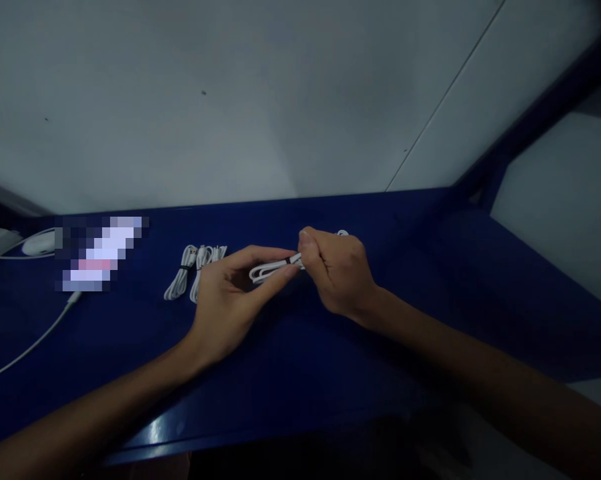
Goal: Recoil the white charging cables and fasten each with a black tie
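A coiled white cable [265, 271] with a black tie around its middle is held above the blue table. My left hand [225, 300] pinches it between thumb and fingers near the tie. Closed around the cable's other end is my right hand [338, 270], which hides much of that part. A bit of white cable [342, 233] shows just behind the right hand; whether it belongs to the held coil I cannot tell. To the left lies a tied white cable bundle [179, 273], beside more white bundles [208, 257] partly covered by my left hand.
On the left of the blue table [280, 373] lies a blurred-out lit screen [103, 257] with a white cord [35, 350] plugged in. A white mouse-like object [39, 244] is beyond it. A pale wall [230, 133] rises behind the table; a blue frame bar [530, 127] slants at right.
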`<action>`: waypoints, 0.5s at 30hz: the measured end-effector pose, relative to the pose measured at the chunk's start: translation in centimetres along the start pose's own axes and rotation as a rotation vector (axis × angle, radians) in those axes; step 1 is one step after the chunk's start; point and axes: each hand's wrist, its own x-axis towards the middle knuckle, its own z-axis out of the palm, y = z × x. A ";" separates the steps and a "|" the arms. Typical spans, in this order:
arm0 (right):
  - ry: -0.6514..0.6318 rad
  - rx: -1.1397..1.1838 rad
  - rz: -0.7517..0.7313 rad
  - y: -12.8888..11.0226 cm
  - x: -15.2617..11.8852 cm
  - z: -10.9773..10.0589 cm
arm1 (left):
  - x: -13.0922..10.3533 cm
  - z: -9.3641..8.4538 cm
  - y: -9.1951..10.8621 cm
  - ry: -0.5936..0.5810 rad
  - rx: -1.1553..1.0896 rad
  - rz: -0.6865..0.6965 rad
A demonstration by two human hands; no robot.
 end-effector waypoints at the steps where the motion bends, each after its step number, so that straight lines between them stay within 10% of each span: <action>1: -0.001 0.004 -0.002 0.0 0.0 0.0 | -0.1 -0.1 -0.1 0.000 0.026 0.023; 15: -0.086 0.141 0.028 0.1 0.3 -0.5 | -0.6 -0.8 -0.2 -0.041 0.418 0.324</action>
